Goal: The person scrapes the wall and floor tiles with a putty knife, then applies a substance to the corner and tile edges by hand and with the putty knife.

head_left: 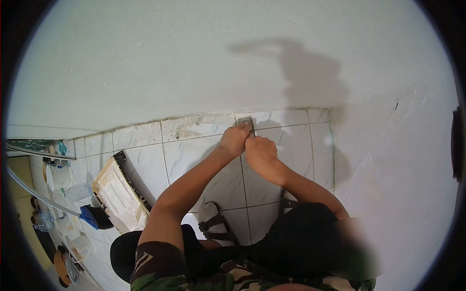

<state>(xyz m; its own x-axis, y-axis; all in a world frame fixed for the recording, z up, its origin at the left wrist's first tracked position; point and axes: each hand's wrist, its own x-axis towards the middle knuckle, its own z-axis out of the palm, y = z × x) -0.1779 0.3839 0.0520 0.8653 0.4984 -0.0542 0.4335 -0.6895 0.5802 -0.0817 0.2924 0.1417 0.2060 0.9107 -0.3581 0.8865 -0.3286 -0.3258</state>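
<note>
Both my hands are closed together low at the foot of the wall, over the white floor tiles (208, 165). My left hand (235, 138) presses near the front of a flat, greyish scraper (247, 119), its fingers wrapped close to the blade. Just behind it, my right hand (262, 152) is in a fist around what seems to be the handle, which is mostly hidden. The blade end lies on the narrow tile strip beside the wall. Grey-brown smudges (183, 131) mark that strip to the left.
Walls (145, 63) rise ahead and at the right. At left lies a paint-stained tray (121, 194) with a white lining, beside a blue-and-black broom head (94, 217). Farther left are a clear plastic container (78, 192) and a white bucket (58, 177). My sandalled foot (216, 223) is below.
</note>
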